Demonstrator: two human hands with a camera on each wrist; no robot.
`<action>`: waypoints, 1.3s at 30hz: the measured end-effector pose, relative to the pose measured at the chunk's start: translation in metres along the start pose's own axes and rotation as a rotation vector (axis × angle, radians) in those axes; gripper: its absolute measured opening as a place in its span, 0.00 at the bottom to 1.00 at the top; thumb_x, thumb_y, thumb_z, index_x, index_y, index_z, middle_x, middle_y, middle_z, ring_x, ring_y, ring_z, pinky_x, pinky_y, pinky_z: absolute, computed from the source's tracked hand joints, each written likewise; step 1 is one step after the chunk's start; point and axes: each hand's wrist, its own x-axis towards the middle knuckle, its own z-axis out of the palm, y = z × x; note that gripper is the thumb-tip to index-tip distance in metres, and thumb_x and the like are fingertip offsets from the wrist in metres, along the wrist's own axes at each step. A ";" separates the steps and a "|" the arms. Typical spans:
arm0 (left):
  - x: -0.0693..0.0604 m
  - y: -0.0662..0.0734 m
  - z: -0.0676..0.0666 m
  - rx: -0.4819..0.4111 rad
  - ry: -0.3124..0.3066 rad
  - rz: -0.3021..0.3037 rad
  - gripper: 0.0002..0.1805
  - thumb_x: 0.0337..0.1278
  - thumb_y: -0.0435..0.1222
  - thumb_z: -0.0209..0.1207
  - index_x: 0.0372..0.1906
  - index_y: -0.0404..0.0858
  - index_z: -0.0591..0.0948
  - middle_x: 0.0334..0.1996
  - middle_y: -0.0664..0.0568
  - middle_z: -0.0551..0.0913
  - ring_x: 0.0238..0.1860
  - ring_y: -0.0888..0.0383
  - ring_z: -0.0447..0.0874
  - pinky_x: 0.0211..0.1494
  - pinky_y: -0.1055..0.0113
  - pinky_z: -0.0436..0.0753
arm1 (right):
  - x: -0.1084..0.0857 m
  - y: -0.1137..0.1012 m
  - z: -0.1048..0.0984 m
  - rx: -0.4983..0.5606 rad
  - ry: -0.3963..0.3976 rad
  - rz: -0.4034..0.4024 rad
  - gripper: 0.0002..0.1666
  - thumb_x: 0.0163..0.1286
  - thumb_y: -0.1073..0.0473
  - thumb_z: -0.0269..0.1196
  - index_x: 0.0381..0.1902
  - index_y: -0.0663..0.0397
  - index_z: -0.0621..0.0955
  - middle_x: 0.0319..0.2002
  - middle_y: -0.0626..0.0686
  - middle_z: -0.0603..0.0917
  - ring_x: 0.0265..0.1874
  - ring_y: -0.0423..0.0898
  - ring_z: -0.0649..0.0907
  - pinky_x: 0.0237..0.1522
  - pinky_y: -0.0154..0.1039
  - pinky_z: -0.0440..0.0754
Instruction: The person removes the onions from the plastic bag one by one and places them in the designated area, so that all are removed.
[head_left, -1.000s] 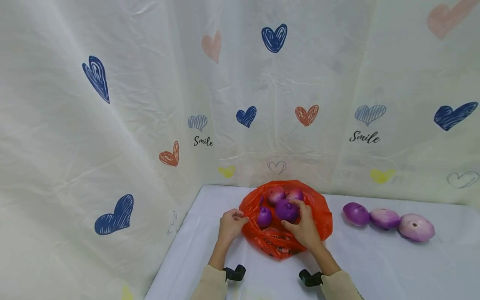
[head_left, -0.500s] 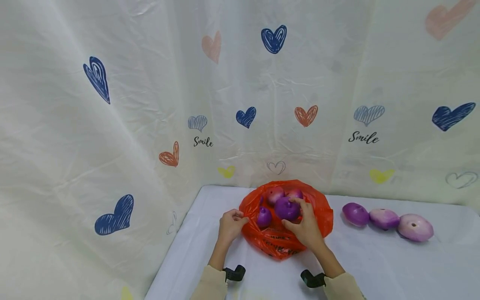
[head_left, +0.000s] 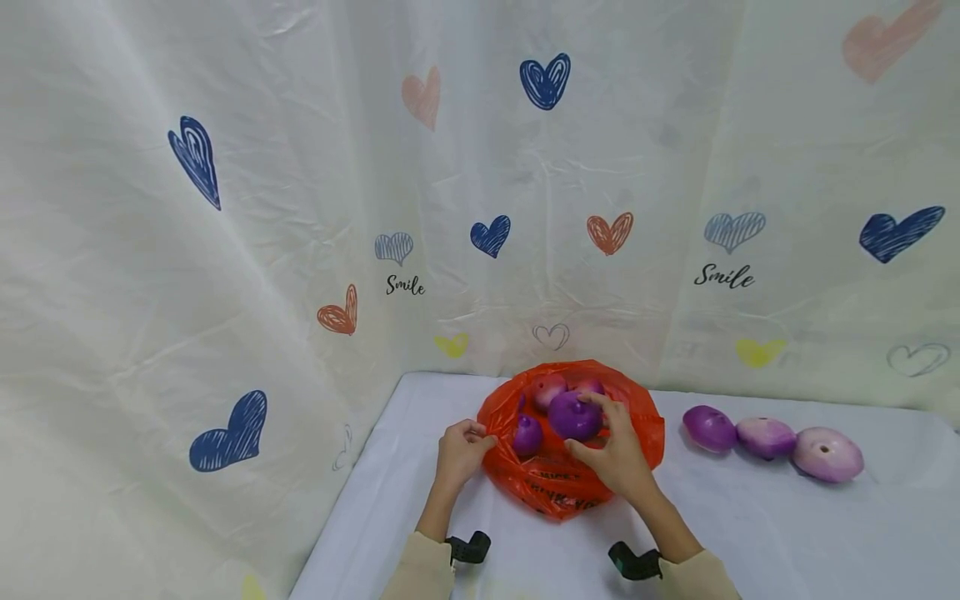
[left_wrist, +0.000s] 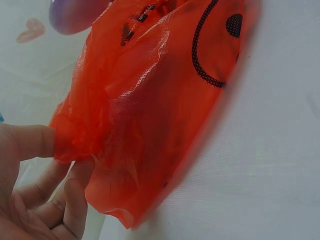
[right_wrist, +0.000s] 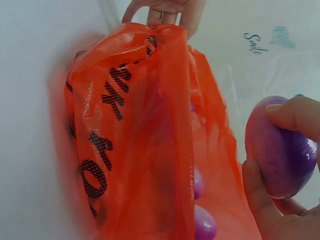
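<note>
Right grip (head_left: 621,454): thumb and fingers pinching a purple bulb (head_left: 573,417), held at the open mouth of a red bag (head_left: 525,482); can't tell if the bulb touches anything inside. Left grip (head_left: 462,452) pinches the bag rim, thumb against fingers, left of the mouth. Room: far edge of the desk (head_left: 750,533) is just beyond the bag, curtain (head_left: 660,125) right behind it; left edge slants past the left grip with white cover between. Right of the right grip, more white cover, then a row: dark purple bulb (head_left: 709,429), pink-purple bulb (head_left: 766,438), pale pink bulb (head_left: 828,455), packed end to end. Held bulb's nub points up and slightly away from the person; body is squat, long axis roughly left-right, across the nub axis. Row runs left-right, its right end a bit nearer the person. Bag is thin crinkled plastic, glossy, black print. Bulbs smooth, shiny, rounded. In the bag: pink bulb (head_left: 547,391) beyond the held one, small purple bulb (head_left: 528,436) left of it, nub up. Curtain: creased sheet, printed hearts.
</note>
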 end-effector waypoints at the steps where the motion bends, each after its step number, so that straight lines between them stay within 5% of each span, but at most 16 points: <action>1: 0.000 0.000 0.000 0.000 0.000 -0.001 0.08 0.60 0.38 0.68 0.39 0.38 0.84 0.29 0.50 0.82 0.27 0.57 0.77 0.33 0.68 0.82 | -0.001 -0.001 -0.001 0.000 0.000 -0.011 0.45 0.59 0.66 0.75 0.70 0.42 0.68 0.62 0.62 0.66 0.60 0.64 0.75 0.54 0.57 0.86; 20: 0.002 -0.003 0.001 -0.003 0.003 0.000 0.08 0.60 0.39 0.69 0.39 0.39 0.84 0.29 0.49 0.83 0.29 0.56 0.78 0.35 0.68 0.83 | -0.024 -0.016 -0.045 -0.013 0.036 -0.148 0.44 0.58 0.64 0.77 0.70 0.46 0.69 0.64 0.60 0.68 0.57 0.58 0.76 0.53 0.53 0.85; 23: 0.002 -0.004 0.001 -0.004 0.000 0.001 0.09 0.60 0.39 0.69 0.39 0.38 0.84 0.29 0.49 0.83 0.29 0.56 0.77 0.35 0.67 0.83 | -0.027 -0.014 -0.054 -0.032 0.048 -0.140 0.44 0.58 0.63 0.77 0.70 0.46 0.70 0.63 0.61 0.67 0.56 0.57 0.76 0.53 0.44 0.87; 29: 0.003 -0.004 0.001 0.002 -0.002 0.004 0.09 0.60 0.39 0.69 0.39 0.39 0.84 0.29 0.50 0.83 0.29 0.57 0.77 0.35 0.68 0.83 | -0.034 -0.009 -0.072 -0.039 0.079 -0.135 0.45 0.58 0.63 0.77 0.71 0.47 0.69 0.65 0.56 0.67 0.51 0.42 0.74 0.47 0.21 0.79; 34: 0.003 -0.004 0.001 -0.001 -0.002 -0.003 0.08 0.60 0.39 0.68 0.39 0.40 0.84 0.29 0.50 0.83 0.29 0.57 0.78 0.35 0.68 0.83 | -0.040 -0.003 -0.088 0.011 0.094 -0.160 0.46 0.58 0.68 0.75 0.72 0.52 0.68 0.64 0.45 0.66 0.49 0.27 0.77 0.46 0.19 0.81; 39: 0.004 -0.005 0.001 -0.009 -0.004 -0.010 0.08 0.61 0.39 0.68 0.39 0.40 0.84 0.29 0.50 0.83 0.29 0.56 0.78 0.36 0.67 0.84 | -0.046 0.006 -0.103 -0.003 0.129 -0.187 0.47 0.57 0.72 0.74 0.72 0.55 0.67 0.62 0.33 0.65 0.51 0.23 0.77 0.47 0.17 0.79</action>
